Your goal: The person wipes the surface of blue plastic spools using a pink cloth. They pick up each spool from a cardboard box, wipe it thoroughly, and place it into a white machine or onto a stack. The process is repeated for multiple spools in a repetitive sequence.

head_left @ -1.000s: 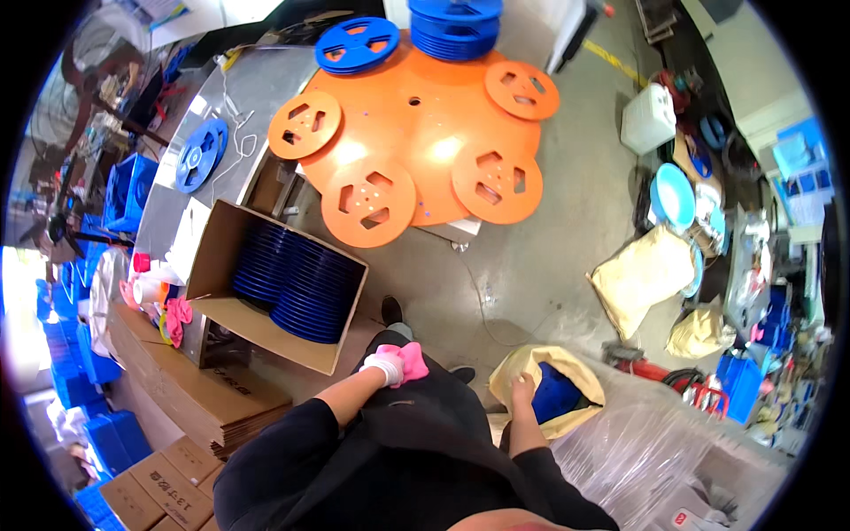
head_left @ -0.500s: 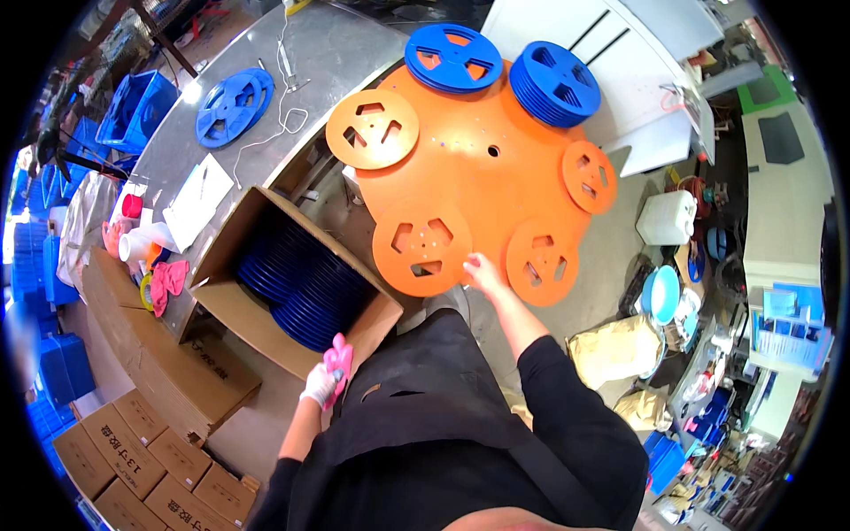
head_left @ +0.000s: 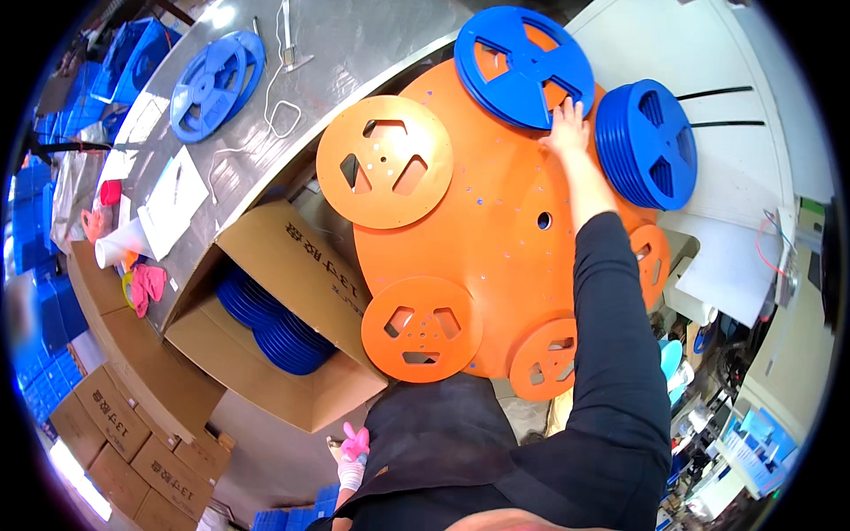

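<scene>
My right hand (head_left: 567, 133) reaches across the orange turntable (head_left: 496, 265). Its fingers are stretched out and spread over the near rim of a blue plastic reel (head_left: 518, 71), which lies on the far side of the turntable. Whether they press on the reel I cannot tell. Down beside my dark apron, my left hand (head_left: 352, 450) wears a white glove with pink fingers. Those fingers point upward, apart, and I see nothing in them. The cardboard box nearest that hand, open at the top (head_left: 350, 389), holds rows of blue reels (head_left: 288, 341).
A taller stack of blue reels (head_left: 651, 146) stands at the turntable's right edge. Orange slotted discs (head_left: 421, 296) sit around its rim. The metal table (head_left: 354, 53) at left carries two blue reel parts (head_left: 208, 93), a cable and papers. Closed cartons (head_left: 115, 425) are piled lower left.
My right hand has moved from an orange disc's near edge out to the far blue reel. The view has shifted closer over the turntable. My left hand has lowered away from the box.
</scene>
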`<action>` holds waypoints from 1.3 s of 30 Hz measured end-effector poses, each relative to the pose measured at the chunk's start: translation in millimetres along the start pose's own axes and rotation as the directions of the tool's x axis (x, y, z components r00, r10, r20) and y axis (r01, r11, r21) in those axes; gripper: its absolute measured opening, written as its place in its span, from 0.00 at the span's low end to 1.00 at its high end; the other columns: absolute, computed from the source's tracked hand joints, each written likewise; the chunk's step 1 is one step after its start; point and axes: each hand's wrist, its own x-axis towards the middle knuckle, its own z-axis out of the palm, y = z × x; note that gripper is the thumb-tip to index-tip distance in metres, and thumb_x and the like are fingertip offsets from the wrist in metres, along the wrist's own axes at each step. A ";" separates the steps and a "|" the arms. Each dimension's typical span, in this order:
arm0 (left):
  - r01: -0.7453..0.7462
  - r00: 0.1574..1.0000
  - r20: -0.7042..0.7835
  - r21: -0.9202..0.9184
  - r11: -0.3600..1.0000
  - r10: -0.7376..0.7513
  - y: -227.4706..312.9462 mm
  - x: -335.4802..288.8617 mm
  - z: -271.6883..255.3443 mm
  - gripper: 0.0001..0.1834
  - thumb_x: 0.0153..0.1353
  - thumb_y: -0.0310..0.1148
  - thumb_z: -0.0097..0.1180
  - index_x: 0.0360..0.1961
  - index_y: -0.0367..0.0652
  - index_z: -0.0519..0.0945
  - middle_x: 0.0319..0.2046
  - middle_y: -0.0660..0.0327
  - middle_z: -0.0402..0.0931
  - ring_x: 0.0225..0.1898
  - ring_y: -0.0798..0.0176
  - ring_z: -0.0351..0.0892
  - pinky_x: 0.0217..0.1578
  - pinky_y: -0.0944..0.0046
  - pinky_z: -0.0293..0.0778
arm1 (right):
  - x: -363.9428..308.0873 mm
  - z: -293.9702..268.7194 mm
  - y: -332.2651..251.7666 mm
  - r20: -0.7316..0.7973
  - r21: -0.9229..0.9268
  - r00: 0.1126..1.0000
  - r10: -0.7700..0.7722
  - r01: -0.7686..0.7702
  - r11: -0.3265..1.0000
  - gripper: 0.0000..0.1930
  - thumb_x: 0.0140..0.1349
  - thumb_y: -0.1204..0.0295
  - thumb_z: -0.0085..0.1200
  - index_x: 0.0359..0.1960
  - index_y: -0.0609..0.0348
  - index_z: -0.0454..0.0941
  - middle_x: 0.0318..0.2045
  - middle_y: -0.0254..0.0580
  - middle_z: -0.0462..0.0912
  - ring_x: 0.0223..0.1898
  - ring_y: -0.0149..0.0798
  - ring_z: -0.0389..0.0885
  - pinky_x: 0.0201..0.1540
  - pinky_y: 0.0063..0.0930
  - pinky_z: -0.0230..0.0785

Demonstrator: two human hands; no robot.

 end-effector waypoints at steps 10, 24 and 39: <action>-0.176 0.982 -0.060 0.015 0.984 0.177 37.9 4.3 -9.2 0.24 0.57 0.40 0.58 0.54 0.45 0.73 0.41 0.53 0.80 0.48 0.51 0.78 0.47 0.58 0.71 | -66.2 -7.9 -43.1 -0.068 0.288 0.917 -0.393 0.395 0.872 0.18 0.49 0.64 0.62 0.39 0.56 0.70 0.41 0.46 0.80 0.44 0.48 0.79 0.50 0.41 0.70; -0.428 0.876 0.005 -0.451 0.783 0.481 87.8 30.9 -86.1 0.23 0.67 0.30 0.49 0.62 0.36 0.68 0.56 0.58 0.71 0.55 0.60 0.72 0.52 0.62 0.72 | -423.7 -167.6 -18.3 -0.085 0.271 0.959 -0.269 -0.237 -0.933 0.19 0.67 0.50 0.46 0.32 0.53 0.66 0.17 0.24 0.54 0.15 0.22 0.52 0.20 0.18 0.50; -0.643 0.722 -0.352 -0.659 0.390 0.596 176.3 0.9 -179.9 0.25 0.61 0.36 0.61 0.56 0.34 0.72 0.49 0.58 0.75 0.49 0.63 0.74 0.52 0.62 0.71 | -621.3 -208.9 -91.3 -0.141 0.246 0.914 -0.380 -0.340 -0.908 0.18 0.68 0.51 0.46 0.33 0.53 0.63 0.17 0.25 0.54 0.15 0.21 0.51 0.19 0.19 0.48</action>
